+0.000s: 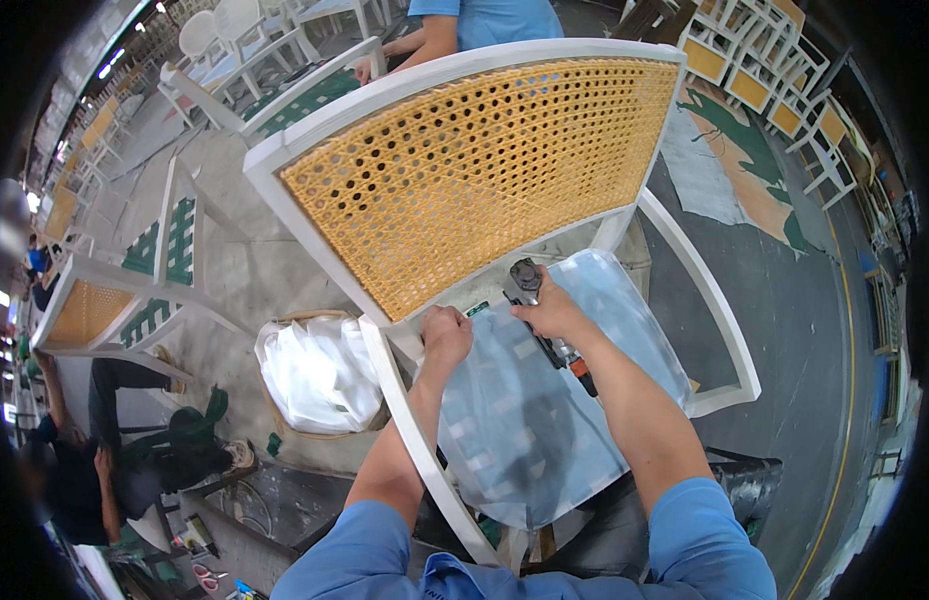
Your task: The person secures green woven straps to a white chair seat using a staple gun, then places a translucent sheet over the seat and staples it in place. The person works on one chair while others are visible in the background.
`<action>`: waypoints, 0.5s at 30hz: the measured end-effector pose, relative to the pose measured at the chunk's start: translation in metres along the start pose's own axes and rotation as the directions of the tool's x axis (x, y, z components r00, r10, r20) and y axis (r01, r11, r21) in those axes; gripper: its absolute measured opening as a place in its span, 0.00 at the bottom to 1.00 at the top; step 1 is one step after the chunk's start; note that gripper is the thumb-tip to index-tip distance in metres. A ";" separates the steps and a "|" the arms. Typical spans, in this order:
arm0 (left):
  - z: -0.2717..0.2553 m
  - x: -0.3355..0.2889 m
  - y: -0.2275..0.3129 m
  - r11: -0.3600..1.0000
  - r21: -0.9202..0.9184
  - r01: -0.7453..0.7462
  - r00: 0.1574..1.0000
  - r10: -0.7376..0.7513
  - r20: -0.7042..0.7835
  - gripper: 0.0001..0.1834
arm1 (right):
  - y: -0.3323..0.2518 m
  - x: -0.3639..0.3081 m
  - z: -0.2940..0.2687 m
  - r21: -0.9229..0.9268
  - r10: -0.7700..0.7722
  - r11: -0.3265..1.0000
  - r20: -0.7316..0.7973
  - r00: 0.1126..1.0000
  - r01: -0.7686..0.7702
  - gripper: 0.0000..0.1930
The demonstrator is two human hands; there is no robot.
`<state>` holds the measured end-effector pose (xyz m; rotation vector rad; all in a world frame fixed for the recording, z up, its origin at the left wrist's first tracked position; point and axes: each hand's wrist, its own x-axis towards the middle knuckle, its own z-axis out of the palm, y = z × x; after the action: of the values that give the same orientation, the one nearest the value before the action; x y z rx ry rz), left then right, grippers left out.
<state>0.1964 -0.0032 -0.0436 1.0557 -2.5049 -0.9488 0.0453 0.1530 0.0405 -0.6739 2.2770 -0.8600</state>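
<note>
A white chair frame (733, 385) with a yellow woven cane back (485, 180) stands before me. Pale bluish translucent sheeting (525, 430) covers its seat. My right hand (557, 308) grips a grey and black power tool that looks like a pneumatic staple gun (526, 280), an orange piece at its lower end. It is over the rear half of the seat, near the cane back. Closed at the seat's rear left edge is my left hand (447, 335); what its fingers hold, if anything, is hidden. A short green strip (477, 309) shows just beside its fingertips.
Left of the chair, a round container holds crumpled white plastic (320, 370). Another white chair with green webbing (145, 280) stands further left, near a seated person (75, 460). A co-worker in blue (495, 22) works beyond the chair back. Stacked chairs (750, 65) fill the far right.
</note>
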 end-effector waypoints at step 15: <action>-0.001 -0.002 0.013 0.986 -0.068 0.153 0.988 -0.150 0.045 0.09 | -0.041 -0.029 0.033 0.296 0.013 0.953 0.180 0.984 -0.067 0.34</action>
<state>0.1911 0.0048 -0.0340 1.2308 -2.4302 -1.1029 0.0976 0.1309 0.0595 -0.5401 1.9421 -1.0562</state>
